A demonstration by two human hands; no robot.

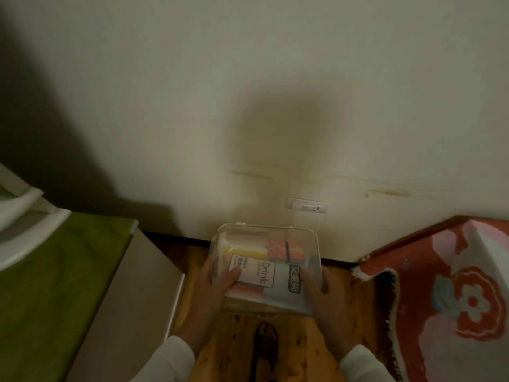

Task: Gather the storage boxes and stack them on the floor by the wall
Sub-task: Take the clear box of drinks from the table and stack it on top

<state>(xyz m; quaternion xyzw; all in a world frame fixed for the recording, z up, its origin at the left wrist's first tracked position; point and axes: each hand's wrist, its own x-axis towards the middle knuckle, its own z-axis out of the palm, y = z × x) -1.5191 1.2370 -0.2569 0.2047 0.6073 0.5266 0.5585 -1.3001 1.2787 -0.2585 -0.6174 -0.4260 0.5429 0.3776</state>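
- The wall [275,78] fills most of my view, pale and scuffed, with a soft shadow in its middle; its left part is lost in darkness.
- At the left a surface under a green cloth [55,285] runs off the picture's edge, and white bars of something sit at its far left corner, too cut off to name.
- At the right a red rug [454,299] with pale flower shapes lies rumpled, its far edge turned up against the wall.
- Between them runs the wooden floor [316,354], mostly hidden by my arms; a dark shape, probably my foot, shows low between my sleeves.
- The clear storage box [265,267], lid closed, is at the floor's far edge just before the wall. I cannot tell if it rests on the floor.
- Inside it, blurred orange and yellow items and a label reading "Drink".
- My left hand [212,288] grips the box's left side, thumb on the lid.
- My right hand [322,293] grips its right side likewise.
- A small white wall socket [308,205] sits just above the box.
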